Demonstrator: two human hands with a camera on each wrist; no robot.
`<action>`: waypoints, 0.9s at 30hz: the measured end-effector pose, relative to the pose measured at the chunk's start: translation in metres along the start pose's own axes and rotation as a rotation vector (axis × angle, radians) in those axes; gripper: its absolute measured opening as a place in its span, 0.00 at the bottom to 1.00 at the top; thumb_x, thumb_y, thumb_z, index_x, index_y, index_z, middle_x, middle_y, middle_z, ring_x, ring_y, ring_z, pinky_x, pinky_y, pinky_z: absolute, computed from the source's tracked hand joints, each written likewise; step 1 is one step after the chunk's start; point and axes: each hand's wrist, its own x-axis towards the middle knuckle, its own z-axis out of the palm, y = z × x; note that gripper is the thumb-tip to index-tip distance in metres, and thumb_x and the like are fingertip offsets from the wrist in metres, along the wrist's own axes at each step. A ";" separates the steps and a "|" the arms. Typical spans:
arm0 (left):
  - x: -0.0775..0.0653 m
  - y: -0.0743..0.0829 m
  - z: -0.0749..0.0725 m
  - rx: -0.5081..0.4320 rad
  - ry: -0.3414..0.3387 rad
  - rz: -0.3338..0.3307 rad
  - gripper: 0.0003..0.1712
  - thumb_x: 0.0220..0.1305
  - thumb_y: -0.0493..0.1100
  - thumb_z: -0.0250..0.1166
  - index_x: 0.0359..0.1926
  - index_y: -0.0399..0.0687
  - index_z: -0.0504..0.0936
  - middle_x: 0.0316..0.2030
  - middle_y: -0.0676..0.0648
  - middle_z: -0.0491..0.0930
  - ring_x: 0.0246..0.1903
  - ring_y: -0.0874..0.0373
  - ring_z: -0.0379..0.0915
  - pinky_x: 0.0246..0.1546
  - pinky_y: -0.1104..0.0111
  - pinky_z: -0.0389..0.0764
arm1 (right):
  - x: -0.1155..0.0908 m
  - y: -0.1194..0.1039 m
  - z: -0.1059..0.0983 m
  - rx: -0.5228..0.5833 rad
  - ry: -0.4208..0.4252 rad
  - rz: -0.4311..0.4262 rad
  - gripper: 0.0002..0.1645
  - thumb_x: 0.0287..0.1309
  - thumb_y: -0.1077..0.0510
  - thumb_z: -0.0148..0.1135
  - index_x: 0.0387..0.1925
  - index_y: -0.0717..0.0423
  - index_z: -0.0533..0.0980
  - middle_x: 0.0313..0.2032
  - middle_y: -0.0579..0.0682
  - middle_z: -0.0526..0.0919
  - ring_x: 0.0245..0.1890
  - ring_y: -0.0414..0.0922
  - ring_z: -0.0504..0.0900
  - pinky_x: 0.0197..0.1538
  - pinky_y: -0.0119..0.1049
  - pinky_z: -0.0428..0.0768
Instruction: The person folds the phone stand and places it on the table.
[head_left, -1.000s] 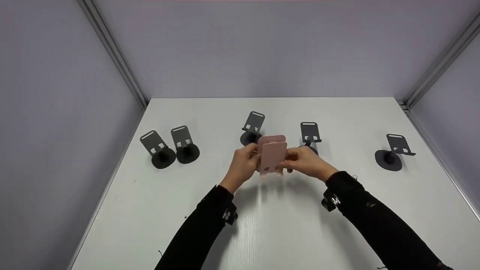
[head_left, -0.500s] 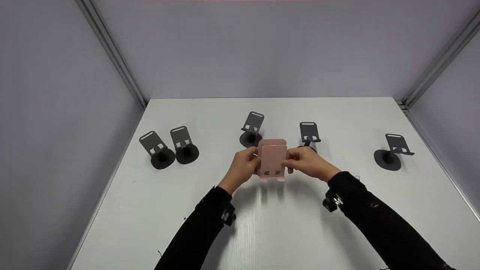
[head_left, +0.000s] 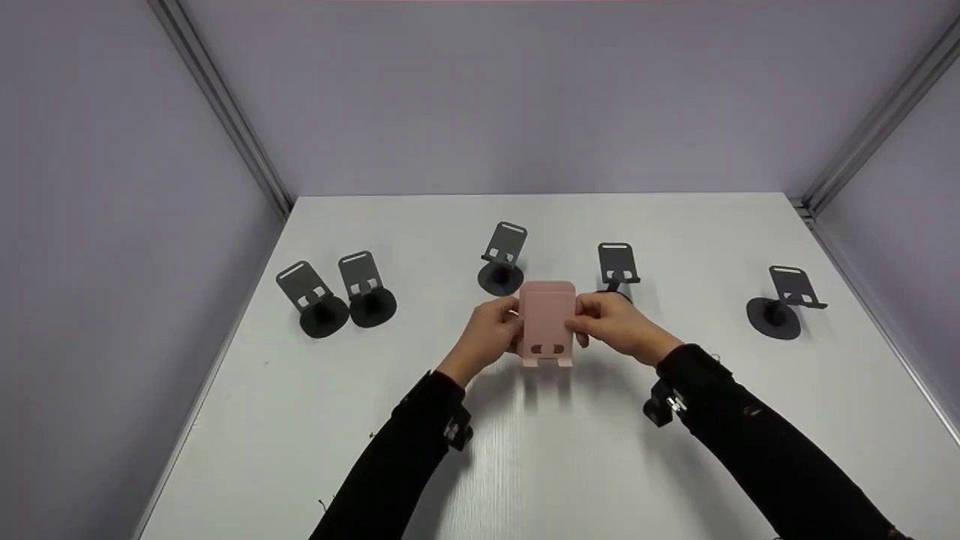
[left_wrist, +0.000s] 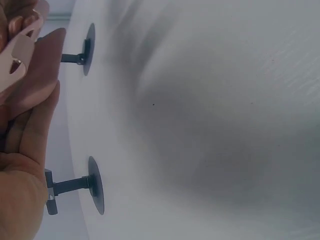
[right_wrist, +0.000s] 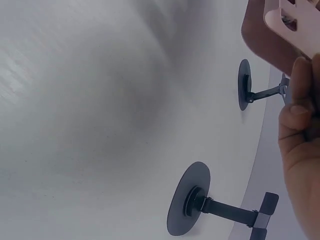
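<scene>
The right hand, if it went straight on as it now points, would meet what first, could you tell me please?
The pink stand, which the right hand pinches at the edge; past that, probably the left hand opposite, though depth is hard to judge.

Pink flat slotted stand [head_left: 548,321]: frame centre, between left hand [head_left: 484,332] and right hand [head_left: 616,328].
Dark-grey round-based stands [head_left: 324,318]: on the white flat tabletop [head_left: 292,427]; two side by side at left, two behind the hands, one at right.
</scene>
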 end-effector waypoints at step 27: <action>-0.033 -0.027 -0.064 0.946 -0.104 -0.089 0.39 0.64 0.55 0.69 0.74 0.55 0.70 0.75 0.44 0.65 0.76 0.32 0.51 0.71 0.30 0.47 | -0.053 0.056 -0.023 0.209 -0.136 0.228 0.15 0.72 0.60 0.59 0.27 0.57 0.68 0.21 0.46 0.73 0.21 0.37 0.64 0.26 0.29 0.62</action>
